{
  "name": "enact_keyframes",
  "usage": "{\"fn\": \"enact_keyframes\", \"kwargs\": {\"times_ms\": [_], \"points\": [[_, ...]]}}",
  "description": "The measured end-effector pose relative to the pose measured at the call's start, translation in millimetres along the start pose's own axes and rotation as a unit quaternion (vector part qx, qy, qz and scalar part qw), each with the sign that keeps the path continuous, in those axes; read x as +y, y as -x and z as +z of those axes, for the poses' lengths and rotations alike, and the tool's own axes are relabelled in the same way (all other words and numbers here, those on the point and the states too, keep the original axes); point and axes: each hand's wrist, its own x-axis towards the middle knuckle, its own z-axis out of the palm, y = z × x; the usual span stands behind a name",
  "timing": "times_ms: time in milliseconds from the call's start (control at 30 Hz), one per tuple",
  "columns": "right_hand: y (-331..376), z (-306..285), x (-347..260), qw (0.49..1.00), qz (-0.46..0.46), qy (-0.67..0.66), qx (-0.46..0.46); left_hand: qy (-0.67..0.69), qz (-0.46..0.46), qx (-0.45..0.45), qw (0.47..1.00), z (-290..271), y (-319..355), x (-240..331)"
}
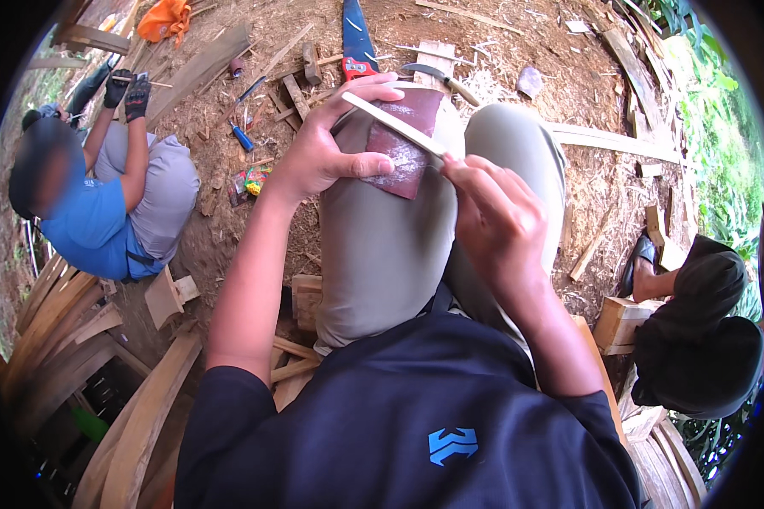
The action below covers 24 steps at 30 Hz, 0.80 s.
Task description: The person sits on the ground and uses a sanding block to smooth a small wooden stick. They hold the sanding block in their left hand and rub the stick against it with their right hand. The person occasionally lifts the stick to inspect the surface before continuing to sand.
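Note:
A sheet of dark red sandpaper [409, 174], dusted with pale powder, lies over my left knee. My left hand [324, 146] grips its left side, the thumb pressed on top and the fingers stretched along the far edge. Between the fingers of my right hand [502, 208] is one end of a thin, pale wooden stick [392, 124]. The stick slants across the sandpaper, its far end near my left fingers. Whether it presses on the paper all along its length I cannot tell.
Beyond my knees lie a handsaw [358, 42], a curved blade [443, 81] and a blue-handled tool [243, 137] among shavings. A person in blue [102, 212] crouches at left; another person's dark-clothed leg [696, 331] is at right. Curved wooden pieces [148, 424] are stacked lower left.

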Motion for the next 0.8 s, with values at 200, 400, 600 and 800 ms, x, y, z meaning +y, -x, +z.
{"fn": "enact_keyframes", "kwargs": {"times_ms": [200,400,600,800], "points": [[27,-15,-4,0.999,0.03,-0.007,-0.024,0.012,-0.011,-0.002,1.0,6,0,-2],[-2,1,2,0.998,0.035,-0.045,-0.002,0.0,-0.015,-0.017,1.0,-2,-1,-6],[20,-9,-1,0.991,0.1,-0.089,-0.002,0.159,-0.028,-0.072,0.984,-20,-1,1],[-6,-5,-12,0.998,0.039,-0.008,-0.049,-0.019,-0.068,-0.114,0.991,-27,-9,18]]}}
